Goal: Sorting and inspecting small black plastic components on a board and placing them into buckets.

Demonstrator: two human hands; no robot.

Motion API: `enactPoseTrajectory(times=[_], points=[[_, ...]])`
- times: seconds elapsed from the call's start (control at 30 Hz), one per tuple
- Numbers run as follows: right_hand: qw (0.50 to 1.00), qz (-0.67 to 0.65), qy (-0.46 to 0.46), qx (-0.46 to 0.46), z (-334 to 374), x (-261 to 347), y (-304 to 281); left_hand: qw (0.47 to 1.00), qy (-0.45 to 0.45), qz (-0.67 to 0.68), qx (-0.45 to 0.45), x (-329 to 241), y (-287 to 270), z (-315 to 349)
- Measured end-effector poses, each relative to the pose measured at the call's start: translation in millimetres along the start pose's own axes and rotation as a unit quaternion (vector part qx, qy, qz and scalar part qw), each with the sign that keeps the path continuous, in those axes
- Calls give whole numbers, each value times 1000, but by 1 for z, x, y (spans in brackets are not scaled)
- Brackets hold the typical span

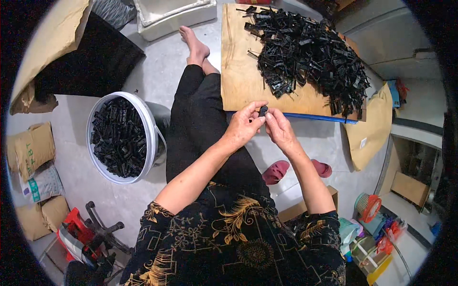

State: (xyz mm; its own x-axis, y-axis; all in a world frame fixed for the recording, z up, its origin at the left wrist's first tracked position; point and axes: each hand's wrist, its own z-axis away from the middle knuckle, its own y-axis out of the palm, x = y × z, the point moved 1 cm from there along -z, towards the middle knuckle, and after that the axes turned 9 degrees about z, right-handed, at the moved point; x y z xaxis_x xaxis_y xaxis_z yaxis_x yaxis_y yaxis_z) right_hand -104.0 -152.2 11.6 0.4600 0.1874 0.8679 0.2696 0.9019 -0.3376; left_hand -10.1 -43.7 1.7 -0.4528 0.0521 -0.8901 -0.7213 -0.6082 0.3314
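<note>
Between the fingertips of both hands is a small black plastic part point(263, 110), held just off the near edge of a wooden board point(238, 62). My left hand point(243, 123) pinches it from the left, with thumb and fingers closed. From the right, my right hand point(279, 127) grips it with thumb and forefinger. Fingers cover much of the part, so its full shape does not show. A large heap of black plastic pieces point(310, 57), many with thin stems, covers the board's far and right side. A white bucket point(153, 138) at my left holds many small black parts.
Pink slippers point(275, 172) lie on the floor below the board. A white foam box point(176, 21) stands far off. Brown sacks point(36, 148) and a red-and-black chair-like thing point(90, 233) are at the left. A cardboard box point(305, 207) sits by my right arm.
</note>
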Motion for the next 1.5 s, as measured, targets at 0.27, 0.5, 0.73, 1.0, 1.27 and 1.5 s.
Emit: enactPoseTrajectory(times=[0.27,0.5,0.73,1.0,1.27,1.5], points=[[993,-101,51,19,-2,9,3,999,28,-1,-22,2,0,-5],[987,-129,92,23,-4,11,4,998,17,12,-61,11,-1,-8],[988,-122,97,19,-6,19,8,988,84,-95,-87,9,-2,-6],[972,-145,182,40,-9,27,16,966,152,-167,-126,8,-8,1],[965,-163,204,34,3,25,29,945,208,-232,-100,10,-14,10],[986,-128,103,27,27,8,25,992,125,24,-10,-1,-18,29]])
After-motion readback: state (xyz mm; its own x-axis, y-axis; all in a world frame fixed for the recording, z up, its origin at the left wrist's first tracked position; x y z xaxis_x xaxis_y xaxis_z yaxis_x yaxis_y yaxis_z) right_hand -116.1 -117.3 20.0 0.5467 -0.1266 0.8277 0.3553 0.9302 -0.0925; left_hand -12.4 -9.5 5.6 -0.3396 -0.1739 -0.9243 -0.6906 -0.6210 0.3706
